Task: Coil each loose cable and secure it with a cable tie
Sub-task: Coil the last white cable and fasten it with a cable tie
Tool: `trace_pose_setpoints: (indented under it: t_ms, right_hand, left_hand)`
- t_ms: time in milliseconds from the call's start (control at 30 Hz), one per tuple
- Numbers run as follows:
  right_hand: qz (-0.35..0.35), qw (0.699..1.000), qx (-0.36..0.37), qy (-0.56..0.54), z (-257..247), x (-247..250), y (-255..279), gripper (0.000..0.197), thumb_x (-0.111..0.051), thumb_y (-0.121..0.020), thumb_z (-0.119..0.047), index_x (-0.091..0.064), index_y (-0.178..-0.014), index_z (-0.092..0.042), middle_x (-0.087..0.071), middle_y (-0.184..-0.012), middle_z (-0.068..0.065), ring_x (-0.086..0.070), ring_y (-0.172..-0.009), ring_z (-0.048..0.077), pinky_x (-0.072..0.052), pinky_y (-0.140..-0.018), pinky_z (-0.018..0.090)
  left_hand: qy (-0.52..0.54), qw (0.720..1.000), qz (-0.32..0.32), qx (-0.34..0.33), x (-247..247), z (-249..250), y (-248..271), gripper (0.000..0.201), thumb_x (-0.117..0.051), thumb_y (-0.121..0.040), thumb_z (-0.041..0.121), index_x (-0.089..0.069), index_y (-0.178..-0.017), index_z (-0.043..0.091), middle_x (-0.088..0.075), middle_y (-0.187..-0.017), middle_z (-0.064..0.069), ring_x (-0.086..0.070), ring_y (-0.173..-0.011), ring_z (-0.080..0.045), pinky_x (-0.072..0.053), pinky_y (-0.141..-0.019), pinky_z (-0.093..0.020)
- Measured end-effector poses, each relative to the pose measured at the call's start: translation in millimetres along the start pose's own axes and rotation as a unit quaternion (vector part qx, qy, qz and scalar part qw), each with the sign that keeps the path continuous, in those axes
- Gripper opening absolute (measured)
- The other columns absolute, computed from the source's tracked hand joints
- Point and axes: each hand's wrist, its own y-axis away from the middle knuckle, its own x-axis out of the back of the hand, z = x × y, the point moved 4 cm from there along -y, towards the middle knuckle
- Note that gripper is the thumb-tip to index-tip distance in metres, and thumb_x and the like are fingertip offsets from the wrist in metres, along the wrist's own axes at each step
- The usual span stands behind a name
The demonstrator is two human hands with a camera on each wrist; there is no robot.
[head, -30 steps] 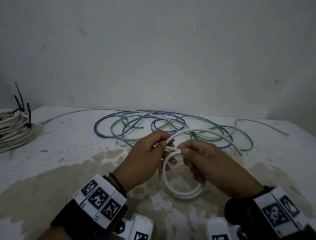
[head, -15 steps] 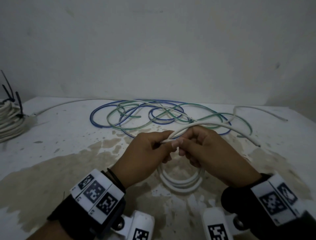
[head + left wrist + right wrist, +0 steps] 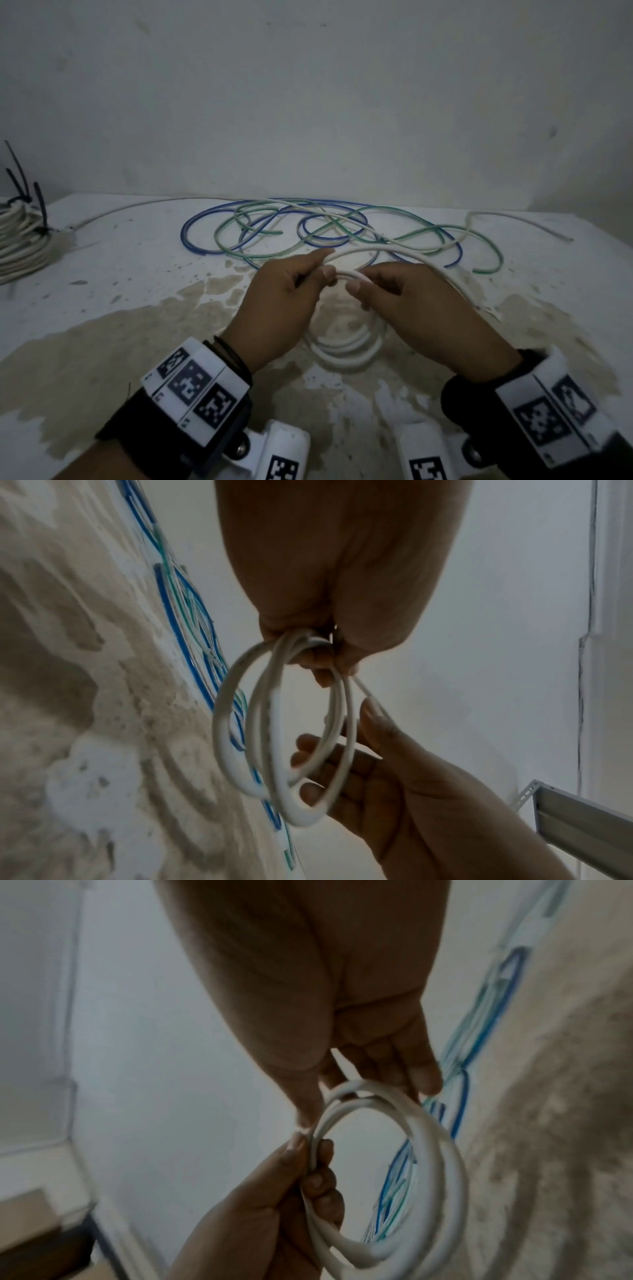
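At far left, a finished coil (image 3: 20,236) of pale cable lies on the stained table (image 3: 113,274), black ties (image 3: 39,205) sticking up from it. Toward the middle, blue cable (image 3: 191,226) and green cable (image 3: 222,233) sprawl in loose, overlapping loops at the back of the table, not yet gathered. In front of them the left hand (image 3: 281,308) pinches the top of a small white coil (image 3: 346,349) between thumb and fingers, the turns bunched together in that grip and hanging free above the table; the left-wrist view shows about three turns dropping from the pinch. The right hand (image 3: 411,308) holds the same white cable (image 3: 394,248) just beside the left, thumb and fingers curled lightly around one strand, while the unwound length arcs away to the right and trails across the tangle toward the table's far edge. The cable appears light and springy: its turns keep a round shape but spread apart below the pinch, which suggests they would fan out if the left hand eased off. The smooth jacket looks likely to slide through fingers, handy for feeding but poor for holding. The best place to take hold is judged to be where all turns cross at the top, leaving the opposite side open for a tie.
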Motion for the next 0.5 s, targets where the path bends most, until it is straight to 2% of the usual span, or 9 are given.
trace_pose_setpoints:
  t_ms: [33, 67, 167, 233, 300, 400, 433, 500]
  right_hand:
    - [0.017, 0.997, 0.015, 0.072, -4.5, 0.5, 2.7, 0.016, -0.058, -0.090, -0.037, -0.067, -0.080, -0.029, -0.062, -0.066, -0.017, -0.056, -0.062, -0.006, -0.037, -0.061, 0.008]
    - [0.045, 0.991, 0.039, 0.118, -11.5, 1.8, 5.8, 0.019, -0.056, -0.092, -0.035, -0.070, -0.085, -0.025, -0.063, -0.070, -0.015, -0.056, -0.064, -0.004, -0.038, -0.063, 0.010]
    - [0.184, 0.960, 0.181, 0.106, -30.3, 9.1, 11.3, 0.020, -0.054, -0.090, -0.021, -0.071, -0.091, -0.012, -0.067, -0.079, -0.005, -0.058, -0.075, 0.006, -0.041, -0.072, 0.013]
    - [0.228, 0.937, 0.221, 0.145, -27.2, 7.1, 6.7, 0.028, -0.052, -0.090, -0.017, -0.067, -0.111, -0.006, -0.067, -0.100, 0.005, -0.055, -0.096, 0.011, -0.039, -0.087, 0.019]
    - [0.212, 0.941, 0.203, 0.169, -13.6, 2.5, 0.5, 0.038, -0.050, -0.090, -0.022, -0.062, -0.121, -0.004, -0.066, -0.113, 0.011, -0.056, -0.107, 0.017, -0.036, -0.095, 0.022]
    - [0.163, 0.972, 0.145, 0.094, 0.8, 3.5, -2.7, 0.028, -0.051, -0.092, -0.021, -0.071, -0.107, -0.009, -0.072, -0.101, 0.006, -0.058, -0.095, 0.009, -0.038, -0.082, 0.008]
    - [0.140, 0.981, 0.118, 0.068, 4.4, 3.6, -4.2, 0.023, -0.050, -0.095, -0.019, -0.072, -0.102, -0.014, -0.072, -0.096, 0.002, -0.058, -0.091, 0.009, -0.040, -0.079, 0.010]
    - [0.114, 0.991, 0.065, 0.008, 8.6, 3.8, -6.3, 0.023, -0.047, -0.098, -0.017, -0.069, -0.094, -0.020, -0.070, -0.090, -0.002, -0.061, -0.083, 0.010, -0.044, -0.077, 0.022]
  left_hand:
    - [-0.011, 1.000, 0.022, 0.001, 2.3, -1.5, -0.8, 0.024, -0.055, -0.094, 0.010, -0.069, -0.111, 0.020, -0.064, -0.070, 0.020, -0.052, -0.058, 0.011, -0.037, -0.061, -0.005]
    - [-0.024, 0.999, 0.038, 0.005, 4.5, -4.6, -1.4, 0.025, -0.055, -0.094, 0.011, -0.069, -0.112, 0.020, -0.065, -0.076, 0.020, -0.053, -0.060, 0.014, -0.037, -0.062, -0.004]
    - [-0.040, 0.997, 0.048, 0.038, 7.5, -13.0, -2.2, 0.027, -0.056, -0.094, 0.018, -0.067, -0.118, 0.018, -0.071, -0.092, 0.010, -0.056, -0.069, 0.013, -0.042, -0.069, -0.007]
    - [-0.043, 0.998, 0.024, 0.037, 4.3, -11.1, -0.1, 0.028, -0.055, -0.094, 0.022, -0.067, -0.119, 0.018, -0.072, -0.090, 0.011, -0.059, -0.072, 0.008, -0.044, -0.068, -0.011]
    - [-0.031, 0.999, 0.015, 0.023, 0.9, -5.2, 2.1, 0.027, -0.054, -0.095, 0.019, -0.067, -0.118, 0.017, -0.070, -0.085, 0.012, -0.058, -0.068, 0.009, -0.042, -0.065, -0.009]
    - [0.014, 0.999, 0.037, 0.021, -1.5, -2.8, 3.4, 0.024, -0.053, -0.095, 0.014, -0.066, -0.114, 0.016, -0.065, -0.068, 0.020, -0.054, -0.060, 0.009, -0.040, -0.064, -0.008]
    - [0.034, 0.998, 0.042, 0.026, -3.0, -2.8, 4.2, 0.023, -0.052, -0.095, 0.013, -0.066, -0.113, 0.015, -0.063, -0.063, 0.021, -0.054, -0.059, 0.008, -0.040, -0.063, -0.008]
    - [0.066, 0.996, 0.050, 0.031, -5.6, -1.8, 5.8, 0.021, -0.050, -0.096, 0.012, -0.065, -0.111, 0.014, -0.061, -0.060, 0.020, -0.055, -0.059, 0.008, -0.040, -0.062, -0.007]
